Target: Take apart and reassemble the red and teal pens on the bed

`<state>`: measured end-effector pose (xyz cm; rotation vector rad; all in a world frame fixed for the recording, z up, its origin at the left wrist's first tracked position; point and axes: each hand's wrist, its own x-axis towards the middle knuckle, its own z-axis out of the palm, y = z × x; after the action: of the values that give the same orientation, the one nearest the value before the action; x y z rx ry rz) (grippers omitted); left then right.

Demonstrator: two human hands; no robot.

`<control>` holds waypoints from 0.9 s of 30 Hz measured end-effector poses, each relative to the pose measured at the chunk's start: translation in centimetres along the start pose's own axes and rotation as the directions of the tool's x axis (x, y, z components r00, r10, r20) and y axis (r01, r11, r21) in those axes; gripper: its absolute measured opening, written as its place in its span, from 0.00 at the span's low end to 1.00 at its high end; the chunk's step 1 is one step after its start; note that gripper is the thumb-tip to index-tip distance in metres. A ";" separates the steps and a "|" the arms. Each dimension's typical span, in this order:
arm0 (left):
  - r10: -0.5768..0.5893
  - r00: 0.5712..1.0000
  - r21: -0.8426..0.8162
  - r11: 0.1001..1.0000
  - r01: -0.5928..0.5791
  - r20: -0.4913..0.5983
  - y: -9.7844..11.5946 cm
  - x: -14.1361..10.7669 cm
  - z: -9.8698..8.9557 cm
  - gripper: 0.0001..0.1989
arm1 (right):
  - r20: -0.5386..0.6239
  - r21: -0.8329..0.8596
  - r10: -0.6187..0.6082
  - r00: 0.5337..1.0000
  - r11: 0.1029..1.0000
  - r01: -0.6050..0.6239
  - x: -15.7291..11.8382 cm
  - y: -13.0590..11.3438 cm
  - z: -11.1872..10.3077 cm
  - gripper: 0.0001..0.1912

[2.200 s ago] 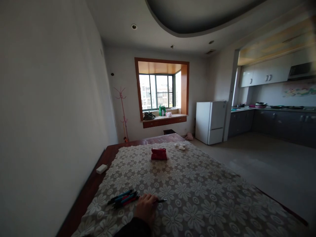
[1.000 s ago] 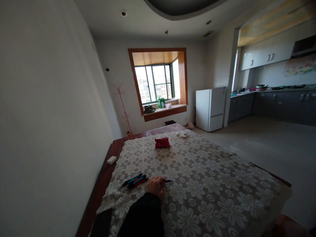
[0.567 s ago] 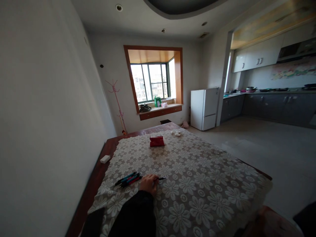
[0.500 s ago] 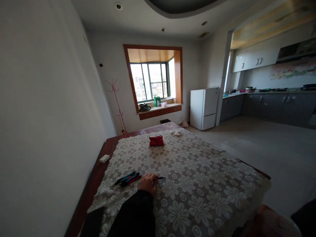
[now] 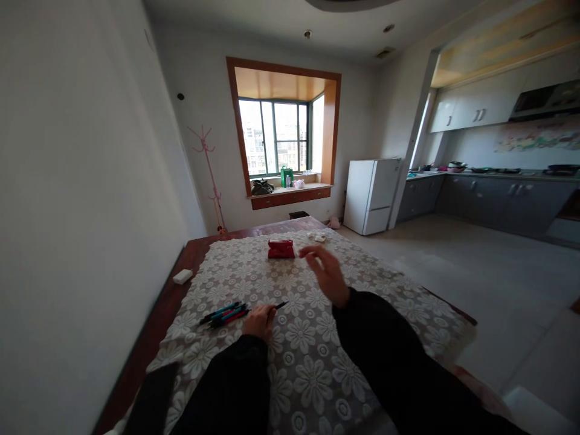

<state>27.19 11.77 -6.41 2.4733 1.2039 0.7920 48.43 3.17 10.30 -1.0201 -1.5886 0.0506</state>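
My left hand [image 5: 259,321] is closed around a dark pen [image 5: 281,304], whose tip points away to the right. Just left of that hand lies a loose pile of pens [image 5: 224,314], black, blue and red. Farther up the table my right hand [image 5: 325,270] reaches forward in the air, fingers bent and apart, with nothing in them. A red pouch [image 5: 281,249] sits just left of its fingertips; whether they touch is hard to see.
A floral lace tablecloth [image 5: 312,377] covers most of the wooden table [image 5: 149,329]. At the left edge lies a white box-shaped object [image 5: 182,277]. Small white items [image 5: 316,237] rest behind my right hand. A dark flat object [image 5: 151,396] is at the near left.
My right arm has come into view from the right, its hand now near the red pouch. My left hand still grips the pen by the pile. The view has shifted slightly.
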 end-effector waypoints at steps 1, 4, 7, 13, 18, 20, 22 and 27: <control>-0.017 1.000 -0.001 1.000 0.017 -0.007 0.0 -0.1 0.0 0.15 | 0.091 -0.008 0.007 0.996 1.000 -0.006 -0.5 1.0 1.3 0.12; -0.071 0.997 -0.023 0.997 0.071 -0.031 0.0 -0.2 -0.1 0.14 | 0.393 -0.031 0.073 0.917 0.997 -0.066 -2.6 4.8 5.3 0.09; -0.069 0.995 -0.043 0.997 0.066 -0.067 0.1 -0.3 -0.1 0.13 | 0.401 0.000 0.211 0.891 0.973 -0.231 -4.9 8.2 8.1 0.05; -0.064 0.996 -0.116 0.992 0.056 -0.067 0.5 -0.4 -0.7 0.14 | 0.437 0.362 0.378 0.816 0.757 -0.544 -7.9 10.7 9.9 0.14; -0.041 0.998 -0.169 0.985 0.033 -0.043 1.3 -0.5 -1.4 0.13 | 0.482 0.522 0.392 0.784 0.590 -0.616 -8.4 10.4 10.1 0.14; -0.058 0.996 -0.244 0.969 0.042 -0.062 1.4 -0.6 -1.5 0.14 | 0.406 0.573 0.421 0.811 0.574 -0.585 -8.3 10.5 10.0 0.13; -0.101 0.989 -0.368 0.928 0.055 -0.107 1.4 -0.6 -1.3 0.18 | 0.350 0.617 0.461 0.815 0.541 -0.571 -8.1 10.8 9.9 0.13; -0.221 0.974 -0.840 0.537 0.081 -0.048 0.8 -0.4 -0.3 0.33 | 0.385 0.643 0.487 0.784 0.468 -0.606 -8.3 11.2 10.0 0.14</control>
<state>27.34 10.94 -5.94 1.4992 0.7634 1.1707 46.06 9.76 -5.38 -0.8118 -1.0947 1.1822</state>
